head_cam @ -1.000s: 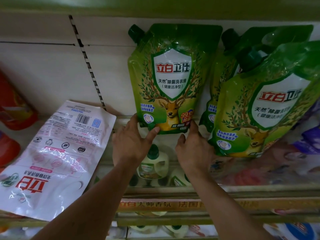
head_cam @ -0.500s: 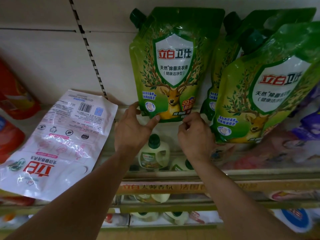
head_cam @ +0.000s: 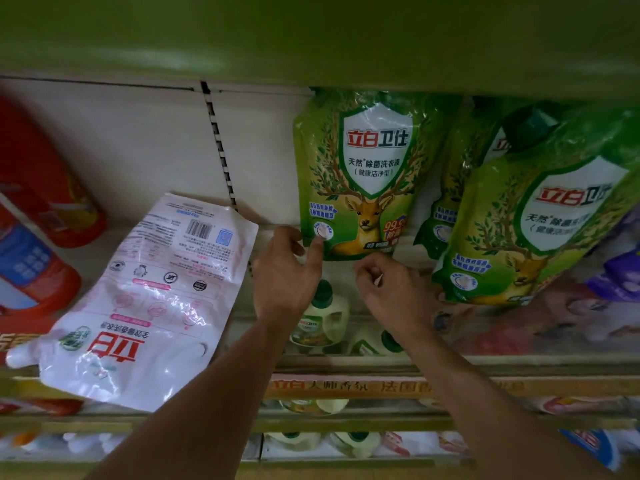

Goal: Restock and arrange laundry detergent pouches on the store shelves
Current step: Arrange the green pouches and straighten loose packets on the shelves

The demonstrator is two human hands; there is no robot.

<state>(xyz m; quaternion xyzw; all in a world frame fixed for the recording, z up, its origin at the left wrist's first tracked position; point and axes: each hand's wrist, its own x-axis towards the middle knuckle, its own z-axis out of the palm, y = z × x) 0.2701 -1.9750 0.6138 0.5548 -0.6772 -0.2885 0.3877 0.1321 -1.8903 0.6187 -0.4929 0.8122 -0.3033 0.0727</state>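
Green deer-printed plastic detergent pouch (head_cam: 360,174), pinched at its lower-left corner by the left hand (head_cam: 284,275), the right hand (head_cam: 393,292) curled on nothing just beneath its bottom edge, stands upright against the white back panel (head_cam: 138,150)!

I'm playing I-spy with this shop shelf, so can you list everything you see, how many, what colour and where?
green deer detergent pouches: three, green, standing middle and right, one tucked behind
white pouch: one, white and pink, lying flat at left
red packs: two, red, far left, blurred
purple pack: one, purple, far right edge
small bottles: at least four, cream with green caps, shelves below
price strip: one, yellow-orange, shelf front
left hand: one, pinches the middle green pouch's bottom left corner
right hand: one, fingers curled, just below that pouch
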